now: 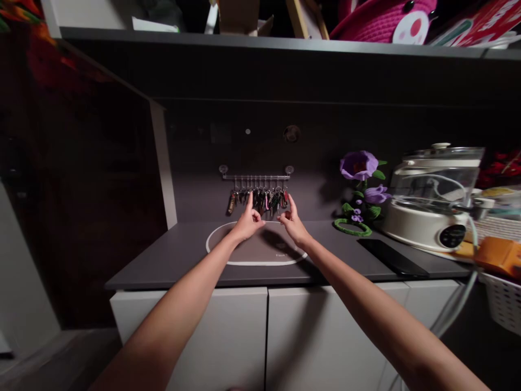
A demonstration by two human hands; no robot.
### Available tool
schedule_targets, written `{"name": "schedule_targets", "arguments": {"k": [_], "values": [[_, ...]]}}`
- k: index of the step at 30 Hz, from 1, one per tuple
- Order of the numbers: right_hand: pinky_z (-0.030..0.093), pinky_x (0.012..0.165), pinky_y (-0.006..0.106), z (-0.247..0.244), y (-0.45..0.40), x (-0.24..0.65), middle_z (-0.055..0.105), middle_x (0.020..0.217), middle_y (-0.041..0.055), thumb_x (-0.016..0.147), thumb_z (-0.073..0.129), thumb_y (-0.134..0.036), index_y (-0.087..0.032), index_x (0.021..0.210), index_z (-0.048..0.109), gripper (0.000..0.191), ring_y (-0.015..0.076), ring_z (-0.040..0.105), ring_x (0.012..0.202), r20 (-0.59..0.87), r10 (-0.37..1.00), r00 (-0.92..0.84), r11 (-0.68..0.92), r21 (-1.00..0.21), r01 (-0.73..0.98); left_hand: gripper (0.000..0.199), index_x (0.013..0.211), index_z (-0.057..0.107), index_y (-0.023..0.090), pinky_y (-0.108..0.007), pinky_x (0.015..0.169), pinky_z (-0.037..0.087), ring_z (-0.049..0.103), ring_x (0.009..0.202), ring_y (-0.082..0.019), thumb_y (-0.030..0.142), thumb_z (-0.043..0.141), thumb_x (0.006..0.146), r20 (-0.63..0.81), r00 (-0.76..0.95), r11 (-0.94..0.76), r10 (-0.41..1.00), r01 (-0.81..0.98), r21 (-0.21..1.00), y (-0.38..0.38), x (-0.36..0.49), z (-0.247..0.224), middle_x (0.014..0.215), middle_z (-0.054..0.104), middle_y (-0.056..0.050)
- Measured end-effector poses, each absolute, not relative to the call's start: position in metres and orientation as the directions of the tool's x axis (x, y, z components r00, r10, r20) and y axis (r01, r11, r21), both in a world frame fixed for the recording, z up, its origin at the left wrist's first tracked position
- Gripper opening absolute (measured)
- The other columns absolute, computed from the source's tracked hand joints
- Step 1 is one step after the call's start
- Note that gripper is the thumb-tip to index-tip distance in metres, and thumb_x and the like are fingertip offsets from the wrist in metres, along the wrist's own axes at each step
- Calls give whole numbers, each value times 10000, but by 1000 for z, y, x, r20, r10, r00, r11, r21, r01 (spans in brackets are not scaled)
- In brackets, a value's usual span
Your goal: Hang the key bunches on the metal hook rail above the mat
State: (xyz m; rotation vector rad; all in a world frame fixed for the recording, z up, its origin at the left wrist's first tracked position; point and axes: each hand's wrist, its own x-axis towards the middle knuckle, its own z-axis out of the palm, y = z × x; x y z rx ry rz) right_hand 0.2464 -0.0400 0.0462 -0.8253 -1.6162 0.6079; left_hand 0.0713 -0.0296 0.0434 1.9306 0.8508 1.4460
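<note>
Both arms reach forward over the counter. My left hand has its index finger pointing up and its thumb held apart, the other fingers partly curled, with nothing in it. In much the same pose, my right hand also holds nothing. Just beyond the fingertips, several keys hang in a row from a clear hook rail fixed to the dark back wall. I cannot tell whether a fingertip touches any key. Beneath the hands lies a rounded brown mat with a white border.
To the right stand purple artificial flowers, a black phone-like slab and a cream appliance with a clear top. A white cable hangs past the counter edge. Overhead runs a shelf holding a pink woven basket.
</note>
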Motion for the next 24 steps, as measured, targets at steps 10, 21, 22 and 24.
{"name": "schedule_targets", "arguments": {"k": [10, 21, 22, 24], "values": [[426, 652, 267, 27, -82, 239, 511, 718, -32, 742, 567, -324, -209, 1418, -100, 957, 107, 441, 597, 572, 764, -300, 636, -746, 198, 1015, 1391, -171, 230, -197, 682, 409, 481, 648, -66, 169, 573, 704, 577, 348, -671, 739, 305, 676, -91, 24, 12, 725, 506, 62], [411, 897, 354, 42, -56, 257, 615, 998, 49, 751, 572, -418, -231, 1235, 491, 525, 166, 559, 894, 554, 815, -173, 578, -751, 319, 835, 1394, 223, 202, -260, 812, 397, 535, 839, -121, 291, 643, 678, 550, -13, -513, 835, 343, 787, -51, 3, 23, 926, 578, -30], [387, 942, 363, 47, -46, 261, 605, 1076, 64, 747, 573, -437, -219, 1167, 546, 475, 184, 549, 977, 550, 827, -119, 556, -765, 326, 790, 1362, 303, 181, -276, 863, 377, 529, 932, -148, 301, 658, 666, 546, -109, -478, 831, 362, 801, -40, 0, 27, 992, 579, -60], [361, 984, 381, 58, -22, 271, 575, 1171, 94, 723, 593, -478, -197, 1154, 548, 517, 217, 520, 1078, 529, 849, -5, 503, -804, 318, 752, 1306, 392, 159, -305, 944, 327, 477, 1093, -202, 316, 691, 634, 522, -234, -415, 820, 384, 825, -16, -6, 38, 1136, 546, -108]]}}
